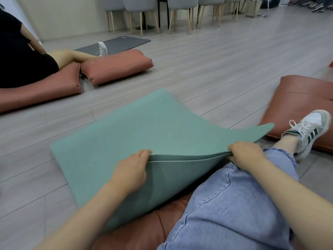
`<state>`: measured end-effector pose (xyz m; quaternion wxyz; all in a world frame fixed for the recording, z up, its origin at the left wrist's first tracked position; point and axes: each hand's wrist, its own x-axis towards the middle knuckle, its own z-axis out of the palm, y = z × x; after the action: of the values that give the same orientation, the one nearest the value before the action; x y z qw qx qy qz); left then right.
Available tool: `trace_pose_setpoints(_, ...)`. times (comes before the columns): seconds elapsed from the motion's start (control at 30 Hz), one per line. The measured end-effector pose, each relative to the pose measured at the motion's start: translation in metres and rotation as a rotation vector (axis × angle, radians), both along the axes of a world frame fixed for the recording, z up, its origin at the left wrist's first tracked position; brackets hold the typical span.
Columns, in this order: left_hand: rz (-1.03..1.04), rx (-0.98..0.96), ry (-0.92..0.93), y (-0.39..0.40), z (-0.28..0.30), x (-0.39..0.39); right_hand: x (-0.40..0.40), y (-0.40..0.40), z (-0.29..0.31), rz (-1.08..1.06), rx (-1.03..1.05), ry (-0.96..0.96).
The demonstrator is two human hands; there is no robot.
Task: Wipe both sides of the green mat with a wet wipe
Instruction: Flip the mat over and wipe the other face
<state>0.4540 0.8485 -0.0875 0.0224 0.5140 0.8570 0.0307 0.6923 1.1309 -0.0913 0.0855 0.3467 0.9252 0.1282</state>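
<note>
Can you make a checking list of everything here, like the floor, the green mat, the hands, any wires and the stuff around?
Surface: pale wood-look plank floor; the green mat's far left part lies on it.
Job's things: green mat, near edge lifted over the lap and curling, right corner in the air. Wet wipe: nothing seen.
Clutter: brown floor cushion at right under a sneakered foot; another brown cushion under the person.
Grippers: left hand and right hand both grip the mat's raised near edge.
Cables: nothing seen.
Surroundings: another person seated on pink-brown cushions at left, a grey mat beyond, grey chairs along the back.
</note>
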Motion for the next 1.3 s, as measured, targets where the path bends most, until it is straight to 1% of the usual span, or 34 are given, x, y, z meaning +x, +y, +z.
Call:
trace_pose_setpoints(0.07,-0.095,-0.020,-0.008,0.019,0.012,0.019,0.001,-0.002,0.001,-0.004,0.005,-0.014)
trace_pose_setpoints(0.17,-0.281,0.033,0.009,0.044,0.017,0.046,0.000,-0.004,0.002,-0.008,0.008,-0.021)
trace_pose_setpoints(0.27,-0.363,-0.069,0.008,0.069,0.014,0.069,0.000,-0.005,0.002,-0.028,0.001,-0.023)
trace_pose_setpoints(0.33,-0.366,-0.130,0.035,0.086,0.013,0.081,0.002,-0.005,0.000,-0.042,-0.010,-0.034)
trace_pose_setpoints(0.5,-0.344,-0.118,0.049,0.114,0.006,0.106,0.007,0.000,-0.007,-0.006,-0.011,-0.010)
trace_pose_setpoints(0.63,-0.254,-0.213,0.051,0.120,0.009,0.099,0.009,0.006,-0.013,0.016,-0.042,-0.006)
trace_pose_setpoints(0.73,-0.289,-0.255,0.065,0.115,0.016,0.097,0.002,0.012,-0.010,0.025,-0.101,-0.006)
trace_pose_setpoints(0.83,-0.291,-0.203,0.079,0.099,0.015,0.094,-0.015,0.019,0.003,0.045,-0.109,-0.106)
trace_pose_setpoints(0.9,-0.251,-0.156,0.088,0.088,0.009,0.083,-0.025,0.024,0.013,0.055,-0.062,-0.215)
trace_pose_setpoints(0.97,-0.215,-0.096,0.102,0.074,-0.001,0.067,-0.030,0.027,0.018,0.081,-0.004,-0.277)
trace_pose_setpoints(1.03,-0.191,0.016,0.098,0.063,-0.012,0.054,-0.034,0.028,0.016,0.124,0.071,-0.270)
trace_pose_setpoints(1.17,-0.172,0.024,0.180,0.082,-0.022,0.019,-0.045,0.021,0.007,0.056,0.148,-0.220)
trace_pose_setpoints(1.3,-0.242,0.045,0.303,0.133,0.010,-0.007,-0.041,0.035,0.016,-0.082,0.103,-0.188)
